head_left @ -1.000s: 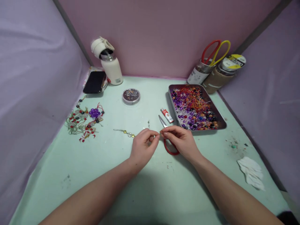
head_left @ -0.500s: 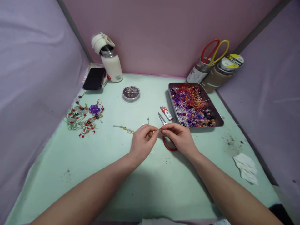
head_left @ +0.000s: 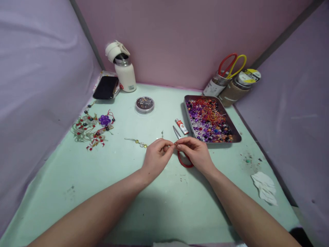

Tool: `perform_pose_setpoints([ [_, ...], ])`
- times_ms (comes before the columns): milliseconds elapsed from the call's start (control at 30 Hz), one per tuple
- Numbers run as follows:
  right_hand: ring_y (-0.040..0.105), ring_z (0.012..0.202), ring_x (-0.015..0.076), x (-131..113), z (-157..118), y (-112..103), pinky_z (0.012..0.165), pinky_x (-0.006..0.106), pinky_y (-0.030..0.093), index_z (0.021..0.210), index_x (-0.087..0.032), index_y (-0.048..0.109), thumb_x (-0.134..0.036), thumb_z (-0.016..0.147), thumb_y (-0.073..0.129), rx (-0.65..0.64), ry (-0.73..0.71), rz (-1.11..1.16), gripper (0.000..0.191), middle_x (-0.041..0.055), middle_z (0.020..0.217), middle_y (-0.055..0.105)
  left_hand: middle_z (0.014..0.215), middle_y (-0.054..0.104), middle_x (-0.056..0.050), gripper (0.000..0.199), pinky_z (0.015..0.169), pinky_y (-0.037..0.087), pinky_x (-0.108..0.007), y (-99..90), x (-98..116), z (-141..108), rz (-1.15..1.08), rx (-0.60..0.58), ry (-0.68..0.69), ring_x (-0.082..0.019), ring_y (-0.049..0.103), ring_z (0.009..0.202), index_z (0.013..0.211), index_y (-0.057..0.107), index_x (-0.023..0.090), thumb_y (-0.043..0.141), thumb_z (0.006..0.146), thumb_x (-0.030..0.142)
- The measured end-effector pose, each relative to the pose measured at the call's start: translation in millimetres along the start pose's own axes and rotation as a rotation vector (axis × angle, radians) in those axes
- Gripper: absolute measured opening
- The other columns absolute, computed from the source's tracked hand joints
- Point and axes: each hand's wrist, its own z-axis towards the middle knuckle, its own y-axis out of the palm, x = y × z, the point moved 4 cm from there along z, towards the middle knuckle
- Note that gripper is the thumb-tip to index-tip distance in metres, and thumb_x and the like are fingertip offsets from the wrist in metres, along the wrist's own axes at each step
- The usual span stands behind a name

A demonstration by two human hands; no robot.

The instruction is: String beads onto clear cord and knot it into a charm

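My left hand [head_left: 158,156] is closed in a pinch at the middle of the table. A beaded cord [head_left: 142,144] with yellow and clear beads runs out from under it to the left. Fingertip to fingertip with it, my right hand [head_left: 196,154] pinches too; the bit between the fingers is too small to make out, perhaps the cord's end. Partly under my right hand lie red-handled scissors [head_left: 185,164], blades pointing away. A short strand with small dark beads [head_left: 162,133] shows just beyond my left hand.
A metal tray [head_left: 240,139] of beads and tangled threads sits right, a red-and-white lighter [head_left: 182,126] beside it. Behind stand jars [head_left: 235,92], one holding scissors. A round case [head_left: 144,104], open bottle [head_left: 125,76], phone [head_left: 106,87] and beaded ornaments [head_left: 89,128] lie left; crumpled tissue [head_left: 264,188] right.
The view has shifted slightly, so the tray and jars appear a little lower and further left. Both hands keep their pinch at nearly the same spot.
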Motion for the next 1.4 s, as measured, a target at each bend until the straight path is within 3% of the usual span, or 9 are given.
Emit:
perform_pose_setpoints([
  [1200,0.062,0.073,0.0152,-2.1,-1.9,2.8,0.071,0.03,0.05,0.081,-0.021,0.069,-0.029,0.077,0.068,-0.042,-0.071,-0.099,0.008,0.0016,0.079,0.07,0.068,0.062,0.001,0.012,0.063,0.042,-0.025,0.9,-3.2,0.5,0.007,-0.003,-0.047,-0.011,0.051,0.062,0.076,0.066,0.019,0.057,0.083,0.022],
  [1400,0.061,0.076,0.0164,-6.1,-2.3,3.5,0.072,0.031,0.049,0.08,-0.022,0.068,-0.027,0.08,0.066,-0.044,-0.175,-0.15,0.006,0.002,0.081,0.067,0.074,0.066,-0.001,0.012,0.065,0.044,-0.026,2.9,-4.3,0.9,-0.028,-0.047,-0.063,-0.012,0.054,0.065,0.079,0.067,0.019,0.057,0.083,0.024],
])
